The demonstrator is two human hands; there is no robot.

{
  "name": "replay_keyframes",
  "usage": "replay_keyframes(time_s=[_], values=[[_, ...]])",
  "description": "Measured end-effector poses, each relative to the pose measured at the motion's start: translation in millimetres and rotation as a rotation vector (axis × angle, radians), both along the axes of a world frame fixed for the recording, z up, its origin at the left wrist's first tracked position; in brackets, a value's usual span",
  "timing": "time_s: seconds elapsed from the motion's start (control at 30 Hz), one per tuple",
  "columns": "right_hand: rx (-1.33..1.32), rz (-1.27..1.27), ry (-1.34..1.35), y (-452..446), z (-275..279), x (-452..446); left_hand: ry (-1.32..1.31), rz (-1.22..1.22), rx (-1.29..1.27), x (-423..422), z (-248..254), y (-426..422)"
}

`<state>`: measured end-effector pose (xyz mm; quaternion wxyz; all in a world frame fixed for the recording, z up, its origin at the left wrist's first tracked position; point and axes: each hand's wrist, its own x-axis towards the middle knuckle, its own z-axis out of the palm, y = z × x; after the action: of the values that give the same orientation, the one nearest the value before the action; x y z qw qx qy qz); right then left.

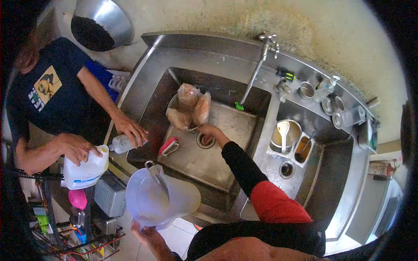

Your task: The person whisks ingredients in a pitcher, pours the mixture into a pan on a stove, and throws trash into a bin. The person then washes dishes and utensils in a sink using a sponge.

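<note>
My left hand (150,239) is closed at the lower side of a large translucent plastic pitcher (183,200), which tilts over the front edge of the sink. A metal utensil (153,168) stands in the pitcher's mouth. My right hand (210,132) reaches into the large sink basin (217,167), its fingers at the rim of a bowl (173,103), seemingly gripping it. Several plastic-wrapped pinkish packages (202,108) fill that bowl. Just below my right hand is the drain (204,141). A pink and white sponge or brush (169,146) lies by the basin's left wall.
At left a co-worker holds a white jug (85,169) and a clear bottle (124,143). A faucet (257,71) overhangs the large basin. The smaller basin holds a pot (292,130) with a white ladle (283,135). Containers (348,116) line the back ledge. A wire rack (65,243) stands lower left.
</note>
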<state>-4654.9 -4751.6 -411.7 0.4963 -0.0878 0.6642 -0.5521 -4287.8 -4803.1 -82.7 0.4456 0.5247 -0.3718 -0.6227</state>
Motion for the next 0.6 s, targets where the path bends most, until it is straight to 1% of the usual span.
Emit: replay_keyframes(time_s=[0.07, 0.1, 0.13, 0.17, 0.2, 0.23, 0.27, 0.3, 0.33, 0.37, 0.4, 0.47, 0.5, 0.53, 0.57, 0.6], values=[[0.156, 0.244, -0.066, 15.0, 56.6, -6.3, -0.023, -0.249, -0.045, -8.4, -4.9, 2.5], [0.096, 0.254, 0.036, 43.5, 149.0, 5.4, -0.033, -0.255, -0.250, -13.4, -19.5, 2.6], [0.085, 0.194, 0.253, 70.0, 214.4, 10.6, -0.021, -0.261, -0.247, -20.4, -17.3, 0.4], [0.074, 0.137, 0.469, 94.5, 255.5, 8.5, 0.052, -0.569, -0.168, -32.5, -12.0, -3.7], [0.100, -0.104, 0.859, 116.8, 270.6, -3.9, 0.121, -0.873, -0.084, -45.1, -7.3, -4.8], [0.170, -0.451, 1.163, 138.0, 311.2, -7.7, 0.042, -0.895, -0.126, -61.0, -10.2, 0.5], [0.070, -0.747, 1.242, 157.1, 342.2, -21.3, -0.038, -0.914, -0.167, -79.0, -14.9, 9.0], [0.245, -0.841, 1.448, 172.4, 364.2, -42.7, -0.101, -0.980, -0.187, -97.1, -13.0, 17.8], [0.197, -0.861, 1.485, 183.9, 369.9, -71.1, -0.163, -1.044, -0.213, -115.3, -11.8, 25.4], [0.350, -0.838, 1.695, 192.1, 366.9, -100.5, -0.197, -1.131, -0.230, -131.4, -15.3, 29.6], [0.345, -0.838, 1.705, 194.5, 363.4, -123.7, -0.230, -1.218, -0.249, -147.3, -23.9, 33.0], [0.822, -0.486, 1.599, 197.3, 356.1, -155.4, -0.214, -1.269, -0.184, -183.8, -67.0, 38.9], [0.819, -0.494, 1.611, 197.6, 349.3, -162.9, -0.211, -1.315, -0.273, -201.1, -80.3, 45.0], [0.836, -0.402, 1.536, 196.7, 343.2, -170.9, -0.207, -1.359, -0.362, -218.1, -92.3, 51.1], [0.851, -0.310, 1.460, 196.1, 341.6, -177.1, -0.196, -1.355, -0.370, -234.4, -108.2, 54.8], [0.852, -0.314, 1.471, 196.0, 343.0, -177.6, -0.251, -1.389, -0.482, -250.1, -124.8, 58.6]])
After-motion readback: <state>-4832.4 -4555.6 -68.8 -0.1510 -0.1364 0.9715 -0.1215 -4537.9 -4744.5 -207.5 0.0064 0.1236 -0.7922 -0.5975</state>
